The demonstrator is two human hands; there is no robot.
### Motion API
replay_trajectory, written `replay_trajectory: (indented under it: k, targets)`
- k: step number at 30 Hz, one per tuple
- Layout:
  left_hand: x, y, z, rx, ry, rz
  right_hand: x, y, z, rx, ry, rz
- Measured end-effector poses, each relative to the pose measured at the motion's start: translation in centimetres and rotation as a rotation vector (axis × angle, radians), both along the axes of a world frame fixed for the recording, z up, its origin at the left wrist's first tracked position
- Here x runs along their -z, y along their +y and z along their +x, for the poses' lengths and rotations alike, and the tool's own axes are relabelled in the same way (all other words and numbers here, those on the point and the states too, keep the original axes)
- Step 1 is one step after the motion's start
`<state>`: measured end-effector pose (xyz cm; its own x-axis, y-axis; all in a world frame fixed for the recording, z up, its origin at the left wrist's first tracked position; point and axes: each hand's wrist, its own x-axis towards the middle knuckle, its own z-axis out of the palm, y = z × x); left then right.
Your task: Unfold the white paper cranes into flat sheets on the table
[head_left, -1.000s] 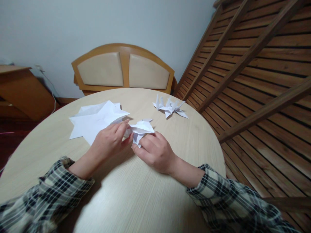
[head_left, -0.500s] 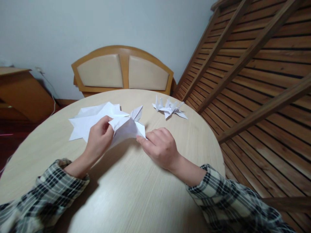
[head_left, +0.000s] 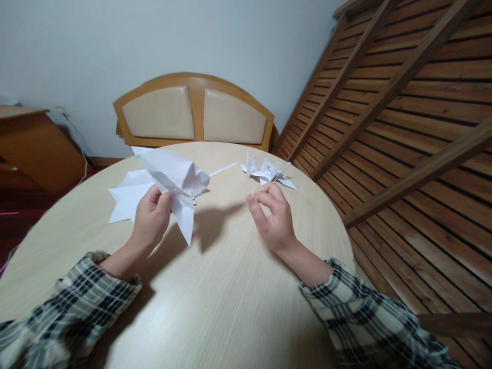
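With only the left hand (head_left: 151,223) pinching the paper bird (head_left: 175,179) and the right hand (head_left: 271,218) loosely curled, empty, a wing could crumple.

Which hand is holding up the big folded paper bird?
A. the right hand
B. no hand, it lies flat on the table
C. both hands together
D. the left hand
D: the left hand pinches the folded paper bird and lifts it off the table, while the right hand is apart from it with nothing in its fingers.
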<state>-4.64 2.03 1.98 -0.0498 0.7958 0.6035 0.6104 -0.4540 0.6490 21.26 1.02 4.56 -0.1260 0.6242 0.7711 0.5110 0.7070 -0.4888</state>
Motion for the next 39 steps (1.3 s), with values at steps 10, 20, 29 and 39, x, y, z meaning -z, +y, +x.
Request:
replay_trajectory:
  k: [10,20,29,39]
  targets:
    - [-0.8,-1.9,1.6,0.144,0.440,0.274,1.1,1.5,0.0,-0.388,0.388,-0.802]
    - [-0.1,-1.9,1.7,0.298,0.412,0.218,2.5,1.7,-0.2,-0.597,0.395,-0.872]
    - [-0.3,-2.2,2.0,0.287,0.306,0.156,3.2,2.0,-0.2,-0.485,0.305,-0.803]
    - [-0.8,-2.8,2.9,0.246,0.340,0.159,4.1,2.8,-0.6,-0.203,0.338,-0.740]
